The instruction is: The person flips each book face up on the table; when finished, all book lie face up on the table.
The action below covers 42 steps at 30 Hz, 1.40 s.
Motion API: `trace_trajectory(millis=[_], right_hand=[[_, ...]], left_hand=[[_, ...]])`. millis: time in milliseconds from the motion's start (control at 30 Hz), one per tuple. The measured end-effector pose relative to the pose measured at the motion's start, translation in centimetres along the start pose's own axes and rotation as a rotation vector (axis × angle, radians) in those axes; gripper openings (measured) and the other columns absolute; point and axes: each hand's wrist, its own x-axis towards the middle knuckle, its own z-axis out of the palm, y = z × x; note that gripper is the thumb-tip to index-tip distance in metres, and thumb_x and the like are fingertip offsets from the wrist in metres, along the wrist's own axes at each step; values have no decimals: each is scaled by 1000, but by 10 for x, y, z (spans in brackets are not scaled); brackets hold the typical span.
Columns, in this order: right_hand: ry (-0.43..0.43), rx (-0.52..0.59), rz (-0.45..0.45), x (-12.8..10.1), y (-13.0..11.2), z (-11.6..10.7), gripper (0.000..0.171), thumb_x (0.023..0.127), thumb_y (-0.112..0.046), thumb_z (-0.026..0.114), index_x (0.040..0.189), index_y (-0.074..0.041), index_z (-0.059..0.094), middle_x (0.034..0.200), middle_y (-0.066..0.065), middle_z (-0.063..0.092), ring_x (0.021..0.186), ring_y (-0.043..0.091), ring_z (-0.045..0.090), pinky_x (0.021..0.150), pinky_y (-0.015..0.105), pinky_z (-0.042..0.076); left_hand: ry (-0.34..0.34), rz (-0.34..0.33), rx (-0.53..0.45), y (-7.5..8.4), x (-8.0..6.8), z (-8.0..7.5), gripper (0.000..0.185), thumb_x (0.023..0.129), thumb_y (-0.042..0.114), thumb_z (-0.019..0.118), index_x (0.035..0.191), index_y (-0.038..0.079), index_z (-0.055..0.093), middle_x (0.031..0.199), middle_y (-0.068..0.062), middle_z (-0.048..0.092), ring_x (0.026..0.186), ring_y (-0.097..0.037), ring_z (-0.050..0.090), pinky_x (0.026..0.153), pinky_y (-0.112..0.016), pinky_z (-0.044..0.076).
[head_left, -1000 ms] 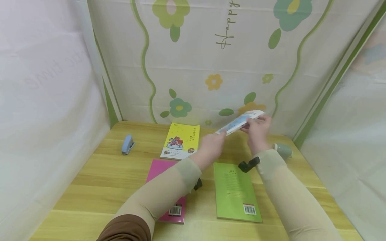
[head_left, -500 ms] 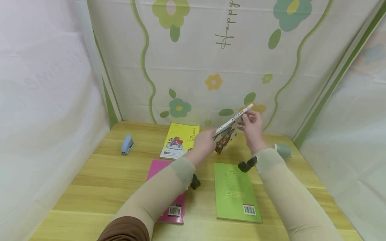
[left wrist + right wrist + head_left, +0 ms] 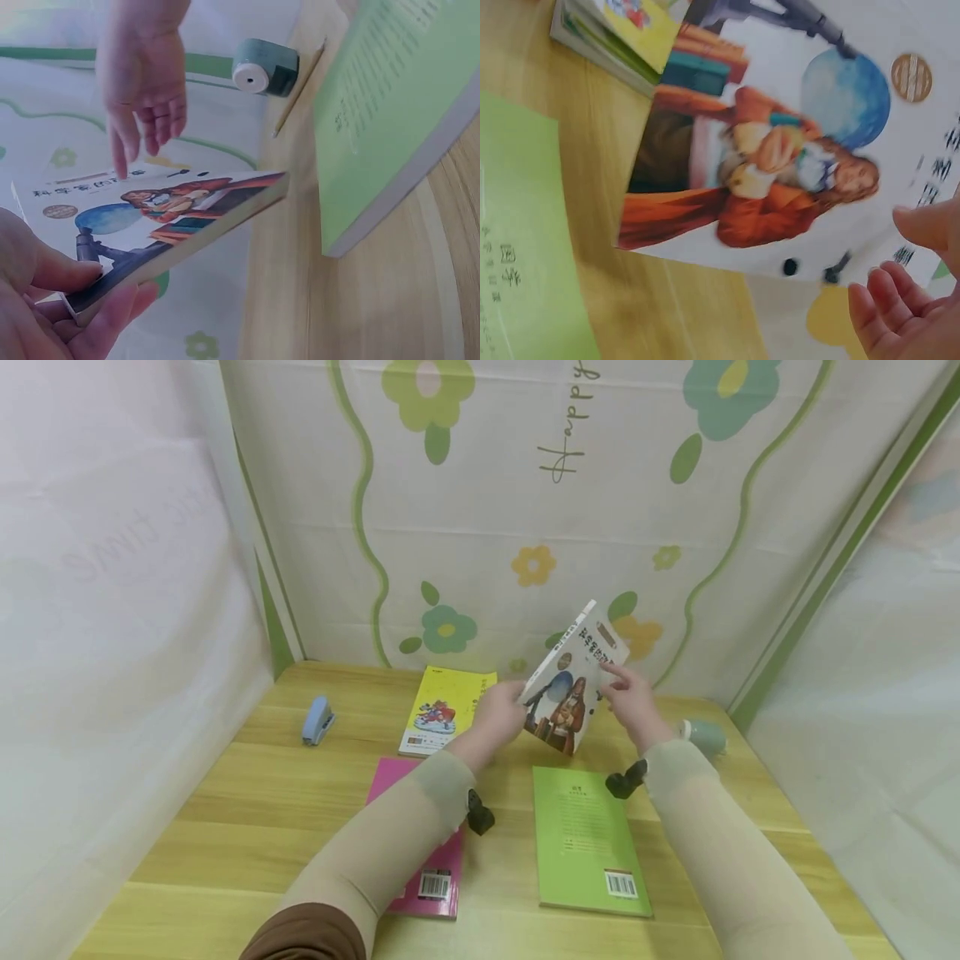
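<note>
A white book, its cover showing a robed figure, a blue globe and a telescope, is held tilted above the back of the table. My left hand grips its lower corner by the spine; the left wrist view shows the thumb on the cover and fingers underneath. My right hand is beside the cover's far edge with thumb and fingers apart, fingertips close to the surface. In the right wrist view, loosely bent fingers lie near the printed title.
A yellow book lies at the back, a pink book in front, partly under the left sleeve. A green book lies right of centre. A blue stapler is at left; a green pencil sharpener and a pencil are at right.
The white book has turned from nearly edge-on to show its illustrated front cover. The right hand, which was holding its far end, has let go. The left hand moved slightly left, still gripping.
</note>
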Motion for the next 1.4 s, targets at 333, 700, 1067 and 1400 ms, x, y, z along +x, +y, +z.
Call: trace_trajectory(millis=[333, 700, 1067, 1400], right_hand=[[6, -39, 71, 2, 21, -6, 72, 90, -10, 70, 147, 1, 28, 138, 32, 38, 117, 43, 46, 97, 52, 46], [-118, 50, 227, -5, 36, -14, 80, 95, -21, 66, 153, 4, 17, 146, 31, 35, 120, 41, 51, 104, 51, 42], [-451, 272, 215, -21, 62, -26, 61, 98, -15, 61, 147, 4, 31, 118, 14, 65, 105, 28, 65, 101, 53, 44], [-456, 264, 224, -28, 72, -29, 67, 98, -10, 59, 154, -6, 22, 119, 19, 62, 112, 41, 59, 99, 54, 46]], left_hand=[[-56, -212, -456, -8, 4, 10, 43, 81, -15, 60, 121, 0, 67, 95, -19, 71, 68, -29, 70, 67, -42, 60], [-125, -340, -560, -21, 7, 12, 41, 86, -7, 64, 125, 4, 67, 92, -12, 73, 76, -26, 71, 65, -32, 60], [-128, -402, -643, -27, 10, 17, 38, 87, -8, 62, 124, -1, 65, 91, -16, 71, 73, -27, 70, 66, -33, 60], [-174, -478, -788, -39, 11, 27, 39, 89, -13, 58, 127, -8, 58, 98, -24, 69, 84, -35, 71, 72, -38, 60]])
